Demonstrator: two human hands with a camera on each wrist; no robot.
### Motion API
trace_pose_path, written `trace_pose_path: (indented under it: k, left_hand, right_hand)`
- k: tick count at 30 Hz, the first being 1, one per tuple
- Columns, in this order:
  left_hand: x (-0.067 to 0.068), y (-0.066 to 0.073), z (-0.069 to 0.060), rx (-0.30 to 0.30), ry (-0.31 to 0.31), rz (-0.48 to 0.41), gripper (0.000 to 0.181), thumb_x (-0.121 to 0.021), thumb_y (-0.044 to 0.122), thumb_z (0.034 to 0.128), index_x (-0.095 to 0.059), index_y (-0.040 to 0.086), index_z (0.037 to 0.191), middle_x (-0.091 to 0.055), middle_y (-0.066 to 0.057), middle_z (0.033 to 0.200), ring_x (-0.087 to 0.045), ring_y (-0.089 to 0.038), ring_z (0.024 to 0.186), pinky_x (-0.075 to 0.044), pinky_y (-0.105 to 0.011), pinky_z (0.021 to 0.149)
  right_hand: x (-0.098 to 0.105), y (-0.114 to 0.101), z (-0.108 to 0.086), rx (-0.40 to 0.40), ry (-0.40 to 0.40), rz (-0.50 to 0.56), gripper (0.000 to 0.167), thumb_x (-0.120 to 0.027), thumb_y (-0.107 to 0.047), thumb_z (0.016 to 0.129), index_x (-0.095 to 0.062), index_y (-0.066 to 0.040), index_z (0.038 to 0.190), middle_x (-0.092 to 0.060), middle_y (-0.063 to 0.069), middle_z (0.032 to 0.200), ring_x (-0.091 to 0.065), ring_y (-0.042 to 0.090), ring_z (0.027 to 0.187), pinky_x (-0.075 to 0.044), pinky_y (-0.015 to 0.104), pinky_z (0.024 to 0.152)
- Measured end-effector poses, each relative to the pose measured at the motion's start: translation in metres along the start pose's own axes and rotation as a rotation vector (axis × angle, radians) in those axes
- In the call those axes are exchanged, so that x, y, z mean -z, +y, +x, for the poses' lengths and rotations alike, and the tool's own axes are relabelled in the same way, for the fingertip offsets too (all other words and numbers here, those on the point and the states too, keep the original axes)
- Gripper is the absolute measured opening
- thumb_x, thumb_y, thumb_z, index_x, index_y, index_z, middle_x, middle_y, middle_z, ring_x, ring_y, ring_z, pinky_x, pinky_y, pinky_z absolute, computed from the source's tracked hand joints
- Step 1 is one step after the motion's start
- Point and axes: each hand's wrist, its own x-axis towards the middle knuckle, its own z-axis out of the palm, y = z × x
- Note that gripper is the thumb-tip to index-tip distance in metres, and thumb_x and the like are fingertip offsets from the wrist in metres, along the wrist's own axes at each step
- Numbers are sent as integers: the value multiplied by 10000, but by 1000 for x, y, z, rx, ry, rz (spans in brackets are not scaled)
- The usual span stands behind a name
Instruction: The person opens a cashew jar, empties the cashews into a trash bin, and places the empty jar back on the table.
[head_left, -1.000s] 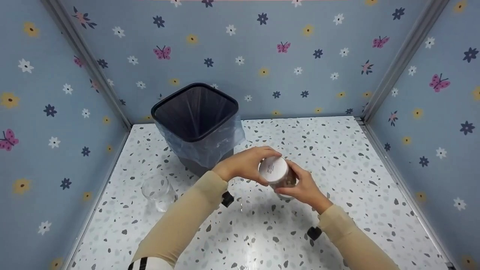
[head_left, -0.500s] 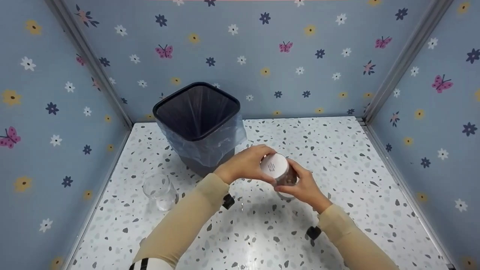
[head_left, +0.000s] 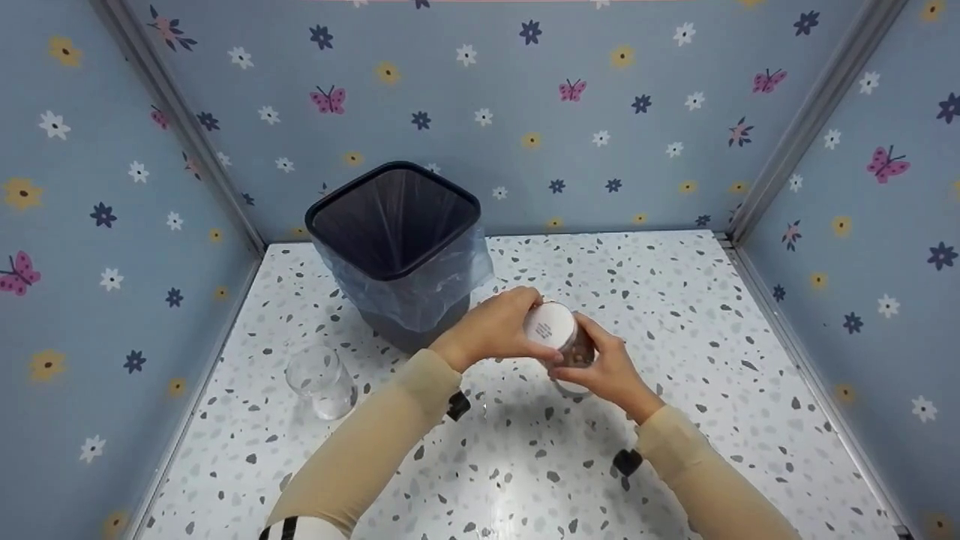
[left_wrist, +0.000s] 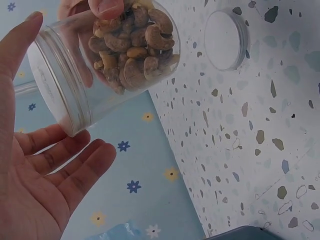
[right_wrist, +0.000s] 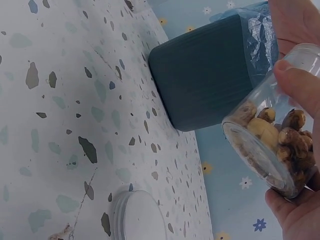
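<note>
From the head view, the left hand grips the white lid of a tilted jar above the table; the right hand grips its body, covering much of it. A clear vessel barely shows. In the left wrist view, nuts show through the wall; the right hand is cut off above. In the right wrist view, the jar leaves the frame, and a hand partly hides the bin's liner.
</note>
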Motion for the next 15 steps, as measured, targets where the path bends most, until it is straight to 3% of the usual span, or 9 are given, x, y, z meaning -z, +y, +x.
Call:
trace_pose_path:
  k: [6,11,15]
  left_hand:
    - [6,-5,-2,-61,-68,-22,1088,-961,542,774,-449,117,1635,-558,-69,1598,-608,-213,1344,-572,-406,1067]
    - [13,-8,-4,-139,-138,-83,1095,-1000,352,777,-408,153,1677,-456,-52,1704,-501,-230,1508,-497,-429,1188]
    - [17,-9,-4,-184,-182,-67,1081,-1000,155,762,-427,184,1677,-424,-52,1729,-429,-264,1578,-446,-466,1243]
  right_hand:
    - [2,-2,0,19,-15,17,956,-984,-182,805,-493,-33,1611,-622,160,1545,-597,350,1406,-468,611,1188]
    - [2,-1,-1,23,-41,24,970,-988,-169,796,-487,-30,1615,-609,164,1558,-585,363,1421,-465,619,1188]
    - [2,1,-1,35,-55,18,972,-996,-171,787,-495,-35,1609,-612,160,1557,-589,358,1418,-475,621,1175]
